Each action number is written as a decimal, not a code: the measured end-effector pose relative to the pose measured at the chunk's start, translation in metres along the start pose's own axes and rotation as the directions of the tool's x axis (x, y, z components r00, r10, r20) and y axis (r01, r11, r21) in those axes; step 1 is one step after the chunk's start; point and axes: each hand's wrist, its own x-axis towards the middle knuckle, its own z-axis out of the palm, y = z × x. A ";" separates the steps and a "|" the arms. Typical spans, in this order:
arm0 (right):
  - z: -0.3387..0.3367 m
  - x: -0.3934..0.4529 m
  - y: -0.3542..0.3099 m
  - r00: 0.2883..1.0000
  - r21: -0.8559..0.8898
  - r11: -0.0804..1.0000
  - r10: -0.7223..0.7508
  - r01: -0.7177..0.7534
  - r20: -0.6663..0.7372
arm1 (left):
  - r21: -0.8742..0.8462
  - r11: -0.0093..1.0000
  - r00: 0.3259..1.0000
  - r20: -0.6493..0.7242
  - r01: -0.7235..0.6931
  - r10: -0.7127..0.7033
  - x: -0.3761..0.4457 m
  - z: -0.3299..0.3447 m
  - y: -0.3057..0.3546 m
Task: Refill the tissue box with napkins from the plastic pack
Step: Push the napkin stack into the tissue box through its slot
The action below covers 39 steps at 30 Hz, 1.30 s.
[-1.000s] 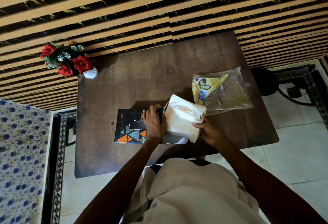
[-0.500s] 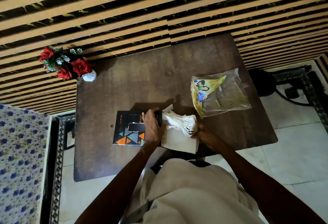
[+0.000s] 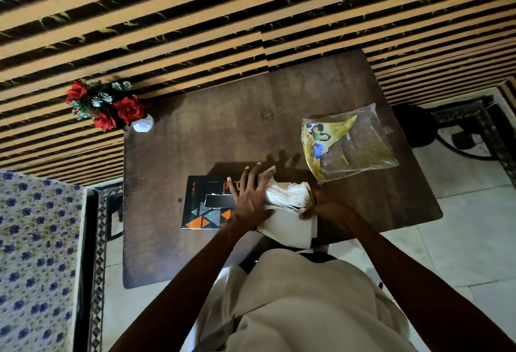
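A black tissue box [image 3: 199,203] with orange triangles and a dark slot lies flat near the table's front edge. At its right end sits a white stack of napkins [image 3: 287,212], folded and partly bent. My left hand [image 3: 248,198] is spread flat, fingers apart, pressing on the box's right end and the stack's left side. My right hand [image 3: 321,206] grips the stack's right end. The clear plastic pack [image 3: 349,142] with a yellow printed label lies flat and collapsed to the right, apart from both hands.
The dark wooden table [image 3: 223,134] stands against a striped wall. A white vase of red roses [image 3: 111,108] sits at its back left corner. A floral cushion [image 3: 36,254] is on the left, and dark metal furniture [image 3: 460,134] on tiled floor on the right.
The napkin stack came down from a raised bundle to lie low at the box's right end. My left hand opened and spread flat over box and stack.
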 end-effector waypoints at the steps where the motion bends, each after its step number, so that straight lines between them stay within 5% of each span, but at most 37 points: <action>1: -0.001 0.003 0.001 1.000 -0.013 1.000 0.010 -0.010 -0.001 | 0.033 0.999 1.000 -0.011 0.005 -0.005 0.002 0.003 0.001; 7: -0.011 -0.002 -0.025 0.977 0.089 0.978 0.177 -0.188 0.119 | -0.098 0.992 0.990 -0.111 0.081 -0.092 0.004 0.007 0.002; 12: -0.018 0.020 -0.059 0.964 -0.309 0.929 0.245 -0.203 0.104 | -0.166 0.977 0.977 -0.147 0.131 -0.156 0.004 0.009 0.003; 17: -0.004 0.044 -0.094 0.948 -0.661 0.733 0.300 -0.159 0.104 | -0.288 0.951 0.958 -0.221 0.113 -0.181 0.004 0.009 -0.001; 22: 0.007 0.061 -0.095 0.972 -0.725 0.680 0.224 -0.108 0.066 | -0.363 0.925 0.947 -0.243 0.113 -0.211 0.003 -0.004 0.002; 29: 0.011 0.050 -0.082 0.980 -0.652 0.756 0.078 0.060 0.181 | -0.457 0.889 0.944 -0.296 -0.008 -0.144 -0.001 0.011 -0.012; 34: 0.015 0.048 -0.072 0.974 -0.692 0.703 -0.010 0.166 0.224 | -0.503 0.863 0.961 -0.258 -0.046 -0.099 -0.003 0.002 -0.014; 39: 0.025 0.052 -0.078 0.987 -0.707 0.694 -0.039 0.137 0.154 | -0.471 0.882 0.956 -0.270 -0.027 -0.115 -0.003 0.003 -0.013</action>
